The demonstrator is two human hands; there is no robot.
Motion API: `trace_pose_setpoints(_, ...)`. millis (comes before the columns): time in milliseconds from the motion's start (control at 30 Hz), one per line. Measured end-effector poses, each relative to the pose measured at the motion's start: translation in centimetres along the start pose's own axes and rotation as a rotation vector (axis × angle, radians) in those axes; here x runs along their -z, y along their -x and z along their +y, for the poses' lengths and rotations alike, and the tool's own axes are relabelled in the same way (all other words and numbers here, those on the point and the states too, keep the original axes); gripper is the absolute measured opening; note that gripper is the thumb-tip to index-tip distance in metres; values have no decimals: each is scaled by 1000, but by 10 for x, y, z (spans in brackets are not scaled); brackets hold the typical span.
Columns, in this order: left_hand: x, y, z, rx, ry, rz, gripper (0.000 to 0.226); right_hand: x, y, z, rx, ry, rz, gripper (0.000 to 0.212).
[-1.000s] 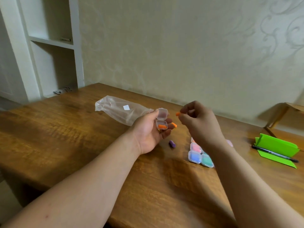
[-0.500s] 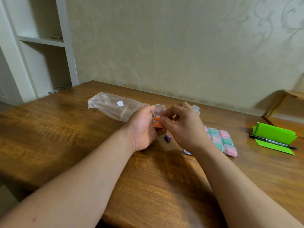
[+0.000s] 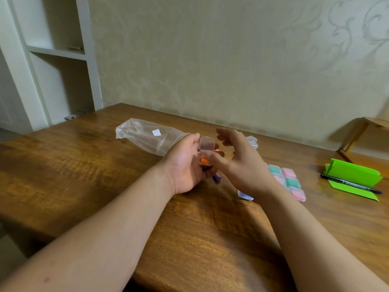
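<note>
My left hand holds a small clear hinged case above the wooden table; its lid stands up and orange earplugs sit in its base. My right hand is beside the case with fingers loosely spread, its thumb touching the front of the base. A purple earplug lies on the table just below my hands.
A crumpled clear plastic bag lies behind my left hand. Several small cases filled with teal, pink and blue earplugs sit to the right. Folded green paper and a black pen lie at far right. White shelves stand at left.
My right hand brought an orange earplug to the case, set it into the base, then released it and spread its fingers. The left hand kept holding the case.
</note>
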State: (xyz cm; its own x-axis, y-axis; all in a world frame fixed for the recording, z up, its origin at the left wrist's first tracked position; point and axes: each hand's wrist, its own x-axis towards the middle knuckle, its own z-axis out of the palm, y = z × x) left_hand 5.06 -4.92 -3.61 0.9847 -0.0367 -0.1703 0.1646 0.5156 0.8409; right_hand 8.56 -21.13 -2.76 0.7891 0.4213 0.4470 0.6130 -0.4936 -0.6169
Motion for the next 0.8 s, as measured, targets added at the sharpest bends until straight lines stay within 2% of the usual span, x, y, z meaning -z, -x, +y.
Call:
trace_pose_setpoints(67,1,0,0,12,18,-46,64,-2,1,1,32,44,-97,83)
trace_pose_setpoints(100,1,0,1,18,29,-62,67,-5,2,1,52,77,-108,85)
trace_pose_setpoints(267,1,2,2,12,61,-61,61,-11,5,2,200,174,24,59)
trace_pose_setpoints(500,3,1,2,-20,36,-72,58,-17,6,1,295,261,73,38)
trace_pose_setpoints(600,4,0,1,-44,51,-85,59,-19,5,3,352,306,124,21)
trace_pose_setpoints(733,4,2,2,-102,39,-94,37,-23,4,2,396,350,170,13)
trace_pose_setpoints(800,2,4,2,-130,34,-107,36,-22,2,0,398,370,203,12)
